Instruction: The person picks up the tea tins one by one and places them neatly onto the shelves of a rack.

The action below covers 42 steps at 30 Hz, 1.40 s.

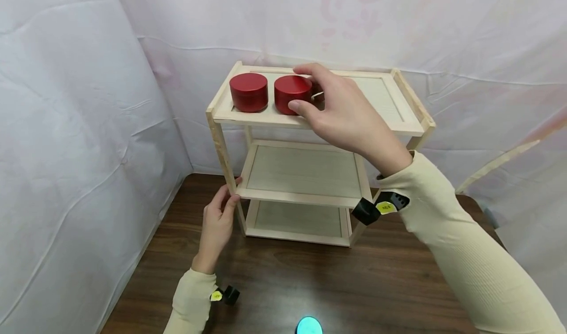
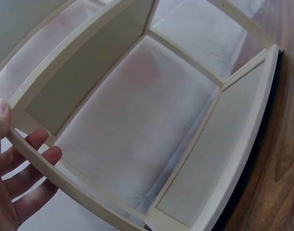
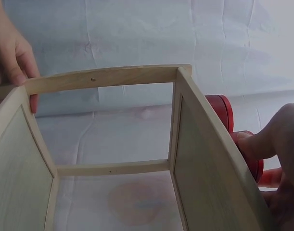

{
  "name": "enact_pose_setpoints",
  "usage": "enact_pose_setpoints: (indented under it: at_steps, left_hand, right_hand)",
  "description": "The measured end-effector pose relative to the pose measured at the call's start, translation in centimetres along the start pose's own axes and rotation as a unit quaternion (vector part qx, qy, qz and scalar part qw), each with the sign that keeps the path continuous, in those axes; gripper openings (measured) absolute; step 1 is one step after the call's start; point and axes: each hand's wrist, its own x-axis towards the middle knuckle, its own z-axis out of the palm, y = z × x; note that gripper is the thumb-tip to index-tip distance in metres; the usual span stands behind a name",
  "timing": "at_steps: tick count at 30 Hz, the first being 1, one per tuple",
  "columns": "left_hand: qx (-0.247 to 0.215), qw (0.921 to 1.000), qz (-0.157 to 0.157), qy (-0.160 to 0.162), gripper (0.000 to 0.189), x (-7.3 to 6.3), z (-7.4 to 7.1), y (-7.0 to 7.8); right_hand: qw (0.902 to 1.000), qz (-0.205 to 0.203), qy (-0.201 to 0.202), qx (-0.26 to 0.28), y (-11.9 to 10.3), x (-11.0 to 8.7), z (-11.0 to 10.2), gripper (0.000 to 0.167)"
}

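A pale wooden three-tier shelf point(image 1: 305, 197) stands upright. My right hand point(image 1: 343, 110) pinches a round red tin point(image 1: 287, 92) on the top tier, thumb at its front and fingers round its far side. To its left, a matching red tin point(image 1: 248, 95) sits on the same tier with a narrow gap between them. Lower down, my left hand point(image 1: 217, 221) grips the shelf's front left post at the height of the middle tier. The left wrist view shows the thumb and fingers point(image 2: 53, 154) on either side of that post.
Beneath the shelf is a dark wooden table point(image 1: 283, 280). White cloth point(image 1: 84, 127) hangs behind and to the left. A turquoise round object point(image 1: 309, 326) shows at the bottom edge of the head view.
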Motion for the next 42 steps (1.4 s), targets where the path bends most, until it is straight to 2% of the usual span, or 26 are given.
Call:
enact_pose_setpoints:
  at_steps: [17,24,30,34,37,42]
  left_hand:
    - [-0.004,1.0000,0.001,0.004,0.039,0.1,0.0,0.0]
    - [-0.002,1.0000,-0.001,0.001,0.039,0.1,0.2,-0.2]
    - [-0.001,1.0000,0.002,0.001,0.039,0.2,0.4,-0.2]
    - [0.000,1.0000,0.000,0.000,0.039,0.2,0.4,-0.2]
    - [-0.004,1.0000,0.001,-0.001,0.039,0.2,0.4,-0.1]
    - [-0.011,0.9999,0.003,-0.001,0.039,0.3,0.4,0.0]
  right_hand:
    - [0.9997,0.002,0.023,-0.011,-0.2,-0.4,0.2,0.080]
    - [0.9982,0.004,0.035,-0.048,-0.1,-0.9,0.6,0.089]
    - [0.9948,-0.003,0.048,-0.089,0.2,-1.7,0.6,0.088]
    - [0.9927,-0.014,0.063,-0.103,0.4,-2.4,0.8,0.085]
    - [0.9915,-0.032,0.088,-0.090,0.6,-3.1,1.0,0.081]
    - [0.9851,-0.089,0.138,-0.052,1.0,-4.4,1.2,0.074]
